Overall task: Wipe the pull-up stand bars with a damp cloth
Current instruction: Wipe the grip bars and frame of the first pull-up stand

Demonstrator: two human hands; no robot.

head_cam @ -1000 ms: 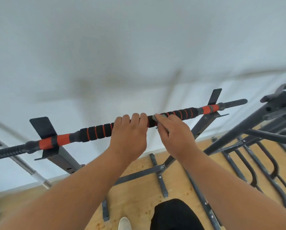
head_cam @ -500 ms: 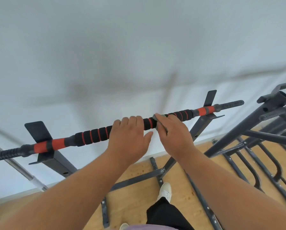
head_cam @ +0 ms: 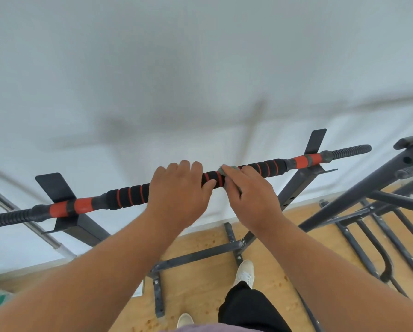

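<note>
white wall (head_cam: 200, 68) fills the upper part of the view, and a light wooden floor (head_cam: 200, 291) shows at the bottom, seen from above by a head-worn camera.

across the middle runs the top bar (head_cam: 129, 196) of a pull-up stand, slanting up from lower left to upper right. its centre is padded with black foam ringed with thin red bands; further out come orange sleeves, then ribbed black end grips, the right one (head_cam: 351, 150) pointing toward the right edge. a flat dark bracket plate stands at each orange sleeve, one on the left (head_cam: 53, 186) and one on the right (head_cam: 317, 141).

the left hand (head_cam: 179, 195) lies over the padded middle of the bar, fingers curled over the top and thumb reaching under, gripping it. just beside it, the right hand (head_cam: 251, 195) presses a small grey cloth (head_cam: 224, 170) against the bar; only a little of the cloth shows at the fingertips, the fingers bent over it and pinching it to the foam. the two hands are close together, the left thumb almost touching the right hand.

below the bar, dark grey frame legs (head_cam: 200, 255) of the stand spread across the floor. a second dark metal frame (head_cam: 380, 204) stands along the right edge. a thin metal pole (head_cam: 21, 219) leans at the left edge. at the bottom are a white shoe (head_cam: 245, 271) and a black trouser leg (head_cam: 248, 307) of the person.
</note>
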